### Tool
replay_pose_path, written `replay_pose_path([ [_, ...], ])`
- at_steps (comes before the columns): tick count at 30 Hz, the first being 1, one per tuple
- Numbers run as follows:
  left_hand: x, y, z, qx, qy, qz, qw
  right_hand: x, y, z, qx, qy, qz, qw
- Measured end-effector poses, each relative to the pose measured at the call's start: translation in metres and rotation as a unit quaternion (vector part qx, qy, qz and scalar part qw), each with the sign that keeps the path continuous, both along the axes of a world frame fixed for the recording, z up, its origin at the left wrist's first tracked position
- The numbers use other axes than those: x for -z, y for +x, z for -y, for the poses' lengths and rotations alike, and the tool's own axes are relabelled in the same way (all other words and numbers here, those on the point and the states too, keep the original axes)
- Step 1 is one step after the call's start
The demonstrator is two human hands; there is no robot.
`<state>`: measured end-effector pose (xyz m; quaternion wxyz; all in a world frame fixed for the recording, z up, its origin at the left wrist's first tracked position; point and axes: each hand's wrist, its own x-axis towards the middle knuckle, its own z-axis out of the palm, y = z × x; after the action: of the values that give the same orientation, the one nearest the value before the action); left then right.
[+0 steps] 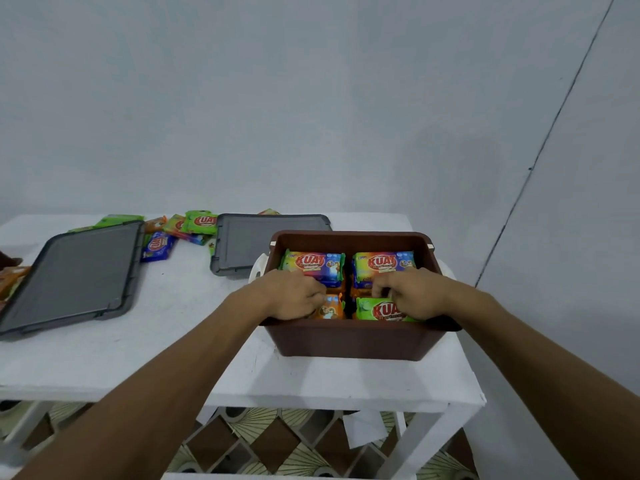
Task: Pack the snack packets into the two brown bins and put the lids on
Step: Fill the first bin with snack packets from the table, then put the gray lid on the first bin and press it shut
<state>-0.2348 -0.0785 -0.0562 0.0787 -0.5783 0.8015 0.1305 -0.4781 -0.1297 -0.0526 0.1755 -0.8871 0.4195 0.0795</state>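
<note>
Head view shows the left hand (294,295) apparently pinching an orange packet (331,308) and the right hand (414,296) gripping a green packet (377,310) inside the brown bin (349,341), which sits on the white table (173,327) with a grey lid (256,240) just behind it.

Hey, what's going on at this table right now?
A person is packing snack packets into a brown bin on a white table. The left hand holds an orange packet at the near left. The right hand holds a green packet at the near right. Two grey lids lie on the table, still off, with loose packets near them. Only one bin is in view.
</note>
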Motion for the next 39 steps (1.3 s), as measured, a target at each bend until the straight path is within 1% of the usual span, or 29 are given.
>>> replay_pose_path([
  [6,0.0,-0.001,-0.019,0.006,0.021,0.015,1.0,-0.002,-0.003,-0.015,-0.023,0.03,0.002,0.999],
  [12,0.002,0.0,-0.031,0.006,0.007,0.002,1.0,0.004,-0.007,-0.028,-0.019,0.027,0.04,0.999],
  [14,0.001,0.001,-0.03,0.023,-0.035,-0.034,0.999,0.001,-0.006,-0.026,-0.009,0.014,0.082,0.996],
  [17,-0.002,0.011,-0.029,0.02,-0.162,-0.094,0.982,-0.006,0.002,-0.015,0.012,-0.036,0.136,0.99],
  [18,-0.005,0.017,-0.026,0.007,-0.201,-0.099,0.975,-0.008,0.005,-0.008,0.018,-0.06,0.143,0.988],
  [20,-0.009,0.036,-0.016,-0.029,-0.24,-0.084,0.967,-0.012,0.013,0.004,0.026,-0.088,0.13,0.987],
  [22,-0.013,0.059,-0.004,-0.064,-0.236,-0.061,0.968,-0.013,0.023,0.018,0.022,-0.101,0.112,0.988],
  [23,-0.014,0.07,0.002,-0.079,-0.217,-0.072,0.97,-0.013,0.03,0.025,0.022,-0.109,0.115,0.987],
  [25,-0.015,0.09,0.014,-0.1,-0.171,-0.139,0.97,-0.015,0.043,0.039,0.044,-0.128,0.139,0.981],
  [26,-0.014,0.098,0.019,-0.11,-0.163,-0.165,0.967,-0.017,0.048,0.046,0.061,-0.136,0.153,0.977],
  [28,-0.008,0.119,0.038,-0.147,-0.173,-0.182,0.957,-0.019,0.063,0.067,0.093,-0.139,0.18,0.969],
  [30,0.001,0.139,0.06,-0.189,-0.18,-0.18,0.948,-0.021,0.077,0.09,0.113,-0.113,0.193,0.968],
  [31,0.005,0.148,0.071,-0.213,-0.176,-0.172,0.946,-0.021,0.086,0.103,0.114,-0.09,0.185,0.972],
  [34,0.022,0.174,0.098,-0.29,-0.134,-0.123,0.94,-0.016,0.116,0.142,0.117,-0.015,0.132,0.984],
  [37,0.037,0.192,0.118,-0.342,-0.092,-0.06,0.933,-0.004,0.144,0.173,0.194,0.098,0.114,0.969],
  [39,0.042,0.195,0.126,-0.349,-0.08,-0.047,0.932,0.002,0.157,0.181,0.235,0.175,0.085,0.952],
])
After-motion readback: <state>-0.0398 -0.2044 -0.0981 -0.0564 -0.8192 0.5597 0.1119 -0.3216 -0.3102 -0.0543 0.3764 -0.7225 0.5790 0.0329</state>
